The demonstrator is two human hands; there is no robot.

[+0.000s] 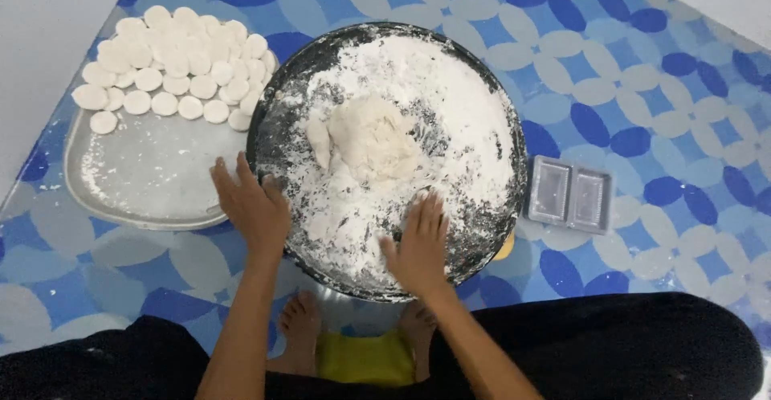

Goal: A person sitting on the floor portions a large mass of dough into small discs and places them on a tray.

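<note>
A wide black round pan (277,95) sits on the floor in front of me, dusted thick with white flour. A lump of pale dough (371,139) lies in its middle. My left hand (250,203) rests flat on the pan's left rim, fingers spread, holding nothing. My right hand (419,243) lies palm down on the floured surface near the pan's front edge, fingers apart and whitened with flour. To the left, a metal tray (148,179) carries several flat round dough discs (173,63) piled at its far end.
A clear plastic two-part container (570,195) lies right of the pan. A blue and grey patterned mat (642,71) covers the floor. My bare feet (301,324) and a yellow cloth (365,358) lie below the pan. White walls border both upper corners.
</note>
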